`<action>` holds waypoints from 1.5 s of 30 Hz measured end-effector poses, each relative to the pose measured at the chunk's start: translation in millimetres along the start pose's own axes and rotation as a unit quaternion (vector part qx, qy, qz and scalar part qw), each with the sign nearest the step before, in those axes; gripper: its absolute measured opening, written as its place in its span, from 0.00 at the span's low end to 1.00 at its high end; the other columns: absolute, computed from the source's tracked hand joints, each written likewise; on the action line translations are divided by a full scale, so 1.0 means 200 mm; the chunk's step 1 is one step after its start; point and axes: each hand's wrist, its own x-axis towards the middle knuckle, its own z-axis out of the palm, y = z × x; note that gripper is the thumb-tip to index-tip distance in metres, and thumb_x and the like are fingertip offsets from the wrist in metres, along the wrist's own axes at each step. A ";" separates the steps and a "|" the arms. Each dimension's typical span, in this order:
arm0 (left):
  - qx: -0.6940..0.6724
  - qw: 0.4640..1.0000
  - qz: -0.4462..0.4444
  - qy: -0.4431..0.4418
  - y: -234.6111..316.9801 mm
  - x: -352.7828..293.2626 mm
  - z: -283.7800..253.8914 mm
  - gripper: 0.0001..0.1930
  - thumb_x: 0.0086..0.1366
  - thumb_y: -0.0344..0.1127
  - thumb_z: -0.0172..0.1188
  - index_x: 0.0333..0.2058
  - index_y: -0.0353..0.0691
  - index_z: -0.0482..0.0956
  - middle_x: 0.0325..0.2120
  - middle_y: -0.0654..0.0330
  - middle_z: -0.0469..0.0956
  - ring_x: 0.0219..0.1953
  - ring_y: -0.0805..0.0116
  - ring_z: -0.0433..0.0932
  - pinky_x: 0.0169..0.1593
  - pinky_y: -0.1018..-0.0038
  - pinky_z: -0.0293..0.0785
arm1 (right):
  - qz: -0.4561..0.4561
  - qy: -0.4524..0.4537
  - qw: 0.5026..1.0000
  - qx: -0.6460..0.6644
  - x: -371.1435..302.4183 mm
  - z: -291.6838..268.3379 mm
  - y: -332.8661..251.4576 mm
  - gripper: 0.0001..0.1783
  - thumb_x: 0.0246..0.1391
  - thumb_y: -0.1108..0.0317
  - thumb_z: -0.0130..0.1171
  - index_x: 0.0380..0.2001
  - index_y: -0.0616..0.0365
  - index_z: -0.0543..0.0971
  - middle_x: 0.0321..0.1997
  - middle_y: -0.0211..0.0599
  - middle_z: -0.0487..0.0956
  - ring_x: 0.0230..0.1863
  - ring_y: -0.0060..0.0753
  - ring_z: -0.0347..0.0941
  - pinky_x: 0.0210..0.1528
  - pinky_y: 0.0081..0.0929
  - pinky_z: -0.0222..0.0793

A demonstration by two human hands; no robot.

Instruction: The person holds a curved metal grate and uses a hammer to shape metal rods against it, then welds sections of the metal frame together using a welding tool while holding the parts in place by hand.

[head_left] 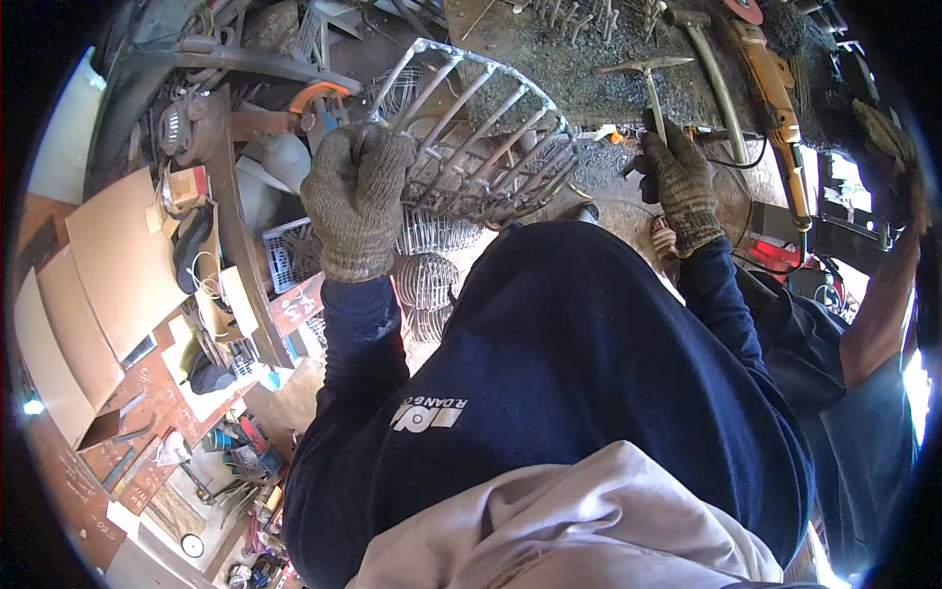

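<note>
My left hand (358,201), in a grey knitted glove, is closed around the near left end of a curved basket-like grate (491,123) of welded metal rods. The grate is tilted up beside the workbench's near edge, its ribs fanning to the right. My right hand (682,187), gloved alike, grips the lower handle of a chipping hammer (645,67). The hammer's thin, pointed head is up, over the bench and apart from the grate. Part of the right-hand fingers is in shadow.
The dark workbench (564,83) carries metal grit and upright metal pieces. A larger hammer (708,74) and a yellow angle grinder (772,88) lie right. Round wire racks (427,280) stand below the grate. Another person's arm (888,285) is at far right; cardboard (123,260) at left.
</note>
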 end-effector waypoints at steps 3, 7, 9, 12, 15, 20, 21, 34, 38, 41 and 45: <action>-0.032 0.999 -0.009 -0.004 0.00 0.00 0.00 0.17 0.56 0.40 0.74 0.33 0.34 0.78 0.25 0.60 0.80 0.26 0.76 0.76 0.32 0.74 0.74 | 0.009 -0.001 1.000 0.009 0.00 0.00 -0.01 0.21 0.64 0.58 0.58 0.58 0.49 0.75 0.25 0.28 0.76 0.18 0.17 0.66 0.16 0.18 0.62; -0.003 1.000 0.015 -0.027 0.04 0.01 -0.02 0.16 0.55 0.37 0.74 0.34 0.34 0.78 0.25 0.60 0.81 0.27 0.77 0.77 0.32 0.75 0.75 | 0.003 0.001 1.000 0.004 0.01 0.00 0.01 0.21 0.63 0.58 0.58 0.58 0.49 0.75 0.25 0.28 0.76 0.17 0.17 0.66 0.16 0.18 0.61; 0.015 0.999 0.024 -0.025 0.08 0.01 -0.02 0.16 0.55 0.37 0.74 0.34 0.34 0.78 0.26 0.59 0.82 0.28 0.76 0.79 0.33 0.75 0.76 | -0.002 0.004 1.000 -0.003 0.00 0.00 0.01 0.21 0.63 0.58 0.58 0.57 0.49 0.74 0.25 0.27 0.75 0.17 0.16 0.65 0.16 0.18 0.61; 0.049 0.998 0.037 -0.033 0.10 0.01 -0.03 0.17 0.55 0.38 0.75 0.35 0.35 0.79 0.28 0.58 0.83 0.29 0.74 0.80 0.33 0.75 0.76 | -0.004 0.005 1.000 -0.009 -0.01 0.01 0.00 0.21 0.63 0.58 0.58 0.57 0.50 0.74 0.25 0.27 0.75 0.17 0.16 0.65 0.16 0.18 0.61; 0.060 0.997 0.037 -0.035 0.09 0.01 -0.04 0.17 0.54 0.39 0.75 0.36 0.35 0.79 0.28 0.57 0.83 0.28 0.73 0.81 0.33 0.74 0.77 | -0.005 0.005 1.000 -0.004 0.00 0.01 0.01 0.21 0.63 0.59 0.58 0.57 0.50 0.74 0.25 0.27 0.76 0.17 0.16 0.65 0.16 0.18 0.61; 0.019 0.999 0.008 -0.033 0.03 -0.03 -0.04 0.19 0.53 0.41 0.76 0.36 0.36 0.80 0.26 0.57 0.82 0.28 0.70 0.82 0.33 0.73 0.77 | 0.001 0.010 1.000 0.008 0.00 0.02 0.02 0.22 0.63 0.60 0.58 0.59 0.49 0.74 0.24 0.27 0.75 0.17 0.16 0.65 0.16 0.18 0.62; 0.066 0.996 0.037 -0.039 0.06 -0.03 -0.05 0.19 0.52 0.41 0.76 0.36 0.36 0.80 0.26 0.58 0.82 0.28 0.70 0.82 0.33 0.73 0.77 | -0.002 0.011 1.000 0.007 0.00 0.02 0.03 0.22 0.63 0.59 0.58 0.59 0.49 0.73 0.24 0.27 0.75 0.17 0.17 0.65 0.16 0.19 0.62; 0.080 0.991 0.107 -0.012 0.06 -0.09 -0.09 0.23 0.48 0.46 0.77 0.37 0.37 0.81 0.23 0.59 0.81 0.23 0.67 0.80 0.29 0.72 0.75 | -0.013 0.015 1.000 -0.015 0.01 0.02 0.06 0.25 0.63 0.58 0.58 0.62 0.48 0.71 0.27 0.29 0.79 0.20 0.18 0.71 0.20 0.21 0.68; 0.100 0.989 0.105 -0.022 0.07 -0.10 -0.09 0.23 0.49 0.46 0.77 0.37 0.38 0.80 0.23 0.59 0.81 0.24 0.68 0.80 0.29 0.72 0.76 | -0.022 0.017 0.999 -0.028 0.02 0.01 0.09 0.26 0.63 0.57 0.58 0.63 0.48 0.70 0.28 0.30 0.79 0.21 0.19 0.71 0.20 0.21 0.68; 0.070 0.996 0.062 -0.011 0.06 -0.12 -0.09 0.22 0.50 0.45 0.76 0.38 0.38 0.80 0.24 0.60 0.81 0.25 0.69 0.80 0.30 0.72 0.76 | -0.018 0.020 0.998 -0.051 0.02 0.01 0.08 0.27 0.64 0.57 0.58 0.64 0.48 0.69 0.28 0.30 0.79 0.22 0.18 0.71 0.21 0.21 0.68; 0.046 0.998 0.036 0.020 0.05 -0.12 -0.07 0.20 0.54 0.46 0.72 0.38 0.37 0.80 0.25 0.61 0.80 0.26 0.72 0.78 0.31 0.73 0.74 | -0.009 0.025 0.999 -0.022 0.01 0.02 0.08 0.27 0.64 0.57 0.58 0.64 0.49 0.69 0.28 0.30 0.79 0.20 0.19 0.71 0.20 0.21 0.68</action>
